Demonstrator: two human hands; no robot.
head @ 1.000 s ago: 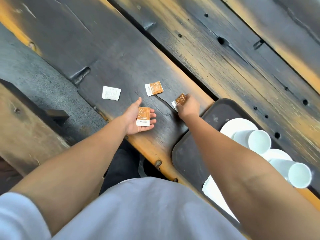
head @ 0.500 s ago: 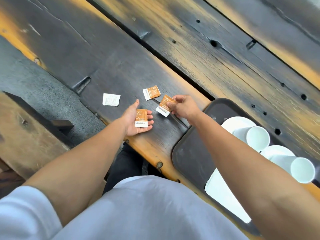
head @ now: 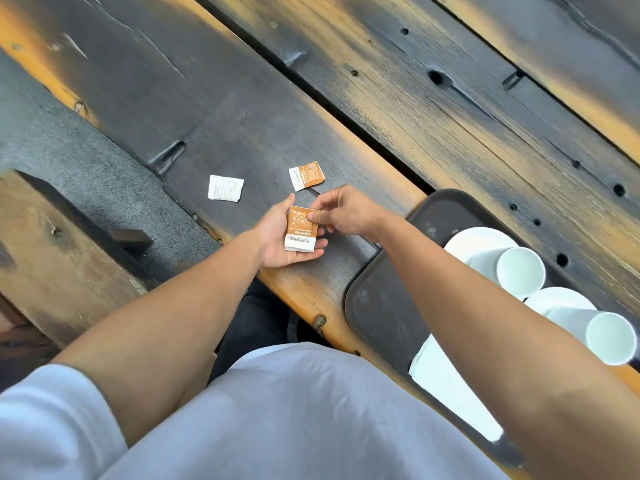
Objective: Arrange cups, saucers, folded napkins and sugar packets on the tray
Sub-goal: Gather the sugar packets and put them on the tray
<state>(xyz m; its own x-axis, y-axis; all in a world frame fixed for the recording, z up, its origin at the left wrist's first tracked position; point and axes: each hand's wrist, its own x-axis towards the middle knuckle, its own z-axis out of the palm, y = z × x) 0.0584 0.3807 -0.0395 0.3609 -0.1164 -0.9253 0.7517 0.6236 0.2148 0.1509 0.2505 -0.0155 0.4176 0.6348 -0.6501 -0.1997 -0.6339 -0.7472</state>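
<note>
My left hand (head: 277,242) lies palm up over the table's near edge, holding orange-and-white sugar packets (head: 300,230). My right hand (head: 346,213) pinches the top packet's upper corner against that stack. An orange packet (head: 306,175) and a white packet (head: 225,188) lie on the wood beyond my hands. To the right sits the dark tray (head: 377,306) with two white cups (head: 519,271) (head: 609,337) lying on white saucers (head: 474,242) and a white folded napkin (head: 446,382), partly hidden by my right forearm.
The table is dark, weathered planks (head: 415,109) with gaps and knot holes. A wooden bench (head: 52,258) sits at lower left, with grey ground (head: 86,174) between it and the table.
My right hand picked an orange packet off the table near the tray and carried it left onto the packet in my left palm. The left hand stayed put.
</note>
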